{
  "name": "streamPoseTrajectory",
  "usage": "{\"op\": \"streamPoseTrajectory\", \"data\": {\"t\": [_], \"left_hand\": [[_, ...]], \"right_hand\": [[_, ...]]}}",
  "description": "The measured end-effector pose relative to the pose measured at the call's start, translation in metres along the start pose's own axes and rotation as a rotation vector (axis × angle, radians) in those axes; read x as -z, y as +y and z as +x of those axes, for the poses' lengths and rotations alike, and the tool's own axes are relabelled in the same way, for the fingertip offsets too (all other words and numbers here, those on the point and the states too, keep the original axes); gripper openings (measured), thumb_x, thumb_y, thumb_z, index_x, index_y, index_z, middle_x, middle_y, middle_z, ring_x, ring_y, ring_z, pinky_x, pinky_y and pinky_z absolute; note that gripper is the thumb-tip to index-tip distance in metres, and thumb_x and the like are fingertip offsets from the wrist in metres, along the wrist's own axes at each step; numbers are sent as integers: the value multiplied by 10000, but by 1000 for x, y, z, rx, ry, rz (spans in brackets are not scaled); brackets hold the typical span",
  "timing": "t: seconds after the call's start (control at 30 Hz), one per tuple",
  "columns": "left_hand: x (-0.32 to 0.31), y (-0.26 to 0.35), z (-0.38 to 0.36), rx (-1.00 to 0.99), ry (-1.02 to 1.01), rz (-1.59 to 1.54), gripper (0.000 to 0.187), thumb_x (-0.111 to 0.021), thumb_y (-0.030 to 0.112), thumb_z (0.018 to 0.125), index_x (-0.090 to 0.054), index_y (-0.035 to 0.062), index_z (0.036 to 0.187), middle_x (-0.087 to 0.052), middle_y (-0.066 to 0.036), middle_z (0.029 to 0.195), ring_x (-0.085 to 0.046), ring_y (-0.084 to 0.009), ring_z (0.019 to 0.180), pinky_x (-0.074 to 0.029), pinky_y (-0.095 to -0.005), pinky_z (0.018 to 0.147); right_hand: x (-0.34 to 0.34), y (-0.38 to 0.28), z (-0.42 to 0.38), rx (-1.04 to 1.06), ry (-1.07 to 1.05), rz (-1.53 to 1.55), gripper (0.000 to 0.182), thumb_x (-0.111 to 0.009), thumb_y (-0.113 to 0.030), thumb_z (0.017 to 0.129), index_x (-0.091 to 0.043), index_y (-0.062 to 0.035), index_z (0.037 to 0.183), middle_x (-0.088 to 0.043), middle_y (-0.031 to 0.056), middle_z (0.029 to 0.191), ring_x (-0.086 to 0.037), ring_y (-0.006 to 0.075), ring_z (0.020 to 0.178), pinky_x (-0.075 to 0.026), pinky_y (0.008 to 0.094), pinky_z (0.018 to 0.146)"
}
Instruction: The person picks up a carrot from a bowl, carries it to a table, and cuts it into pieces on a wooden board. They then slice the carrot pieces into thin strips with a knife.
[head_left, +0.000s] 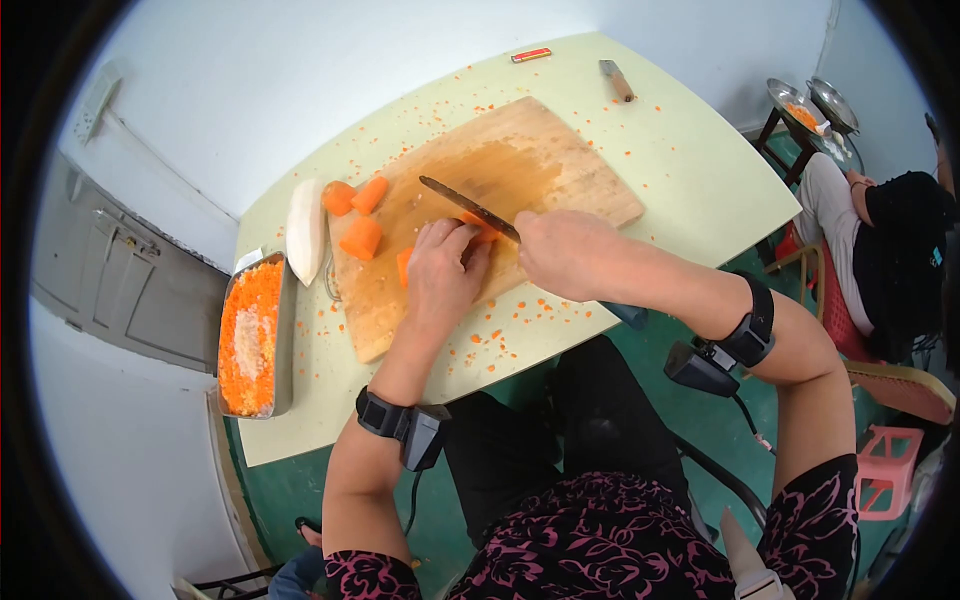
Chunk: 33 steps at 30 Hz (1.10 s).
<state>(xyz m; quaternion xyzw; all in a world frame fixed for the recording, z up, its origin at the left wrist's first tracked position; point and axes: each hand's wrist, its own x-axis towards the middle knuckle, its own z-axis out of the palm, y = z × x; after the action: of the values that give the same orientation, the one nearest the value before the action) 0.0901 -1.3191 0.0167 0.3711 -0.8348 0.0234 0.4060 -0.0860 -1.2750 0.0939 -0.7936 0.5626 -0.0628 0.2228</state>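
Note:
My right hand (558,252) is closed round the handle of a knife (468,206), whose dark blade points to the upper left over the wooden cutting board (590,170). Under the blade lies a carrot (484,234), partly hidden by my fingers. With curled fingers, my left hand (443,268) presses on the carrot beside the blade. Another orange bit shows at the left edge of that hand. Several carrot chunks (361,238) rest on the board's left side. A peeled white radish (305,230) lies along the board's left edge.
A metal tray (284,370) of diced carrot and paler bits stands at the table's left end. A small cleaver (617,80) and a red packet (531,55) lie at the back. Carrot crumbs dot the table (690,190). A seated person (890,250) is at the right.

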Motion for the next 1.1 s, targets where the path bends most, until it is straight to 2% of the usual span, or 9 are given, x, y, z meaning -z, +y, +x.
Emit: {"op": "streamPoseTrajectory", "data": {"t": [0.13,0.23,0.4,0.53,0.63,0.83,0.93,1.03,1.1], "left_hand": [[0,-2,1,-3,-4,-10,135,-696,25,681,-655,29,810,-586,-82,799,-560,-264,754,-468,-349,657],[2,-4,1,7,-28,14,134,-709,29,680,-656,12,802,-602,-94,811,-581,-265,757,-480,-338,641],[1,-6,2,7,-26,28,136,-718,39,679,-656,1,794,-612,-97,813,-591,-259,746,-488,-334,639],[1,-3,0,32,-37,43,130,-713,46,686,-656,1,794,-613,-90,823,-591,-255,757,-489,-335,645],[1,-6,-1,33,-32,35,129,-708,50,690,-655,4,798,-613,-85,838,-589,-251,775,-488,-334,643],[0,-5,0,19,-23,46,150,-694,62,703,-649,18,839,-612,-82,869,-583,-255,800,-483,-344,664],[2,-3,0,31,-48,74,158,-687,65,709,-648,24,857,-604,-83,857,-577,-262,795,-477,-352,674],[2,-2,2,26,-47,70,159,-684,67,711,-648,24,861,-590,-85,833,-570,-266,780,-471,-355,667],[3,-1,1,26,-47,67,160,-682,66,712,-649,24,862,-582,-87,822,-566,-267,773,-468,-355,660]], "right_hand": [[21,-13,0,-163,-183,129,199,-393,-115,877,-472,64,911,-588,200,674,-608,299,540,-493,393,549],[23,-10,6,-153,-213,139,203,-374,-103,872,-460,74,924,-584,194,667,-593,261,472,-493,369,506],[22,-10,21,-151,-239,84,217,-362,-95,865,-460,80,948,-582,203,666,-590,267,476,-493,378,498],[15,-12,46,-130,-169,170,211,-358,-93,858,-468,73,929,-570,211,656,-584,265,472,-486,386,484],[22,-6,50,-197,-210,252,204,-365,-104,860,-471,65,901,-569,208,668,-584,260,474,-487,384,489],[31,-11,13,-99,-16,137,206,-357,-122,886,-468,48,857,-568,197,660,-574,264,466,-494,381,521],[26,-14,7,-113,-24,108,215,-373,-142,900,-476,40,851,-568,198,654,-570,275,466,-488,400,532],[13,-7,11,-62,-20,25,222,-404,-166,903,-486,37,866,-574,209,665,-589,320,552,-482,429,584],[4,-1,11,-7,61,-8,223,-410,-166,901,-485,42,870,-577,218,679,-590,351,628,-476,443,627]]}}
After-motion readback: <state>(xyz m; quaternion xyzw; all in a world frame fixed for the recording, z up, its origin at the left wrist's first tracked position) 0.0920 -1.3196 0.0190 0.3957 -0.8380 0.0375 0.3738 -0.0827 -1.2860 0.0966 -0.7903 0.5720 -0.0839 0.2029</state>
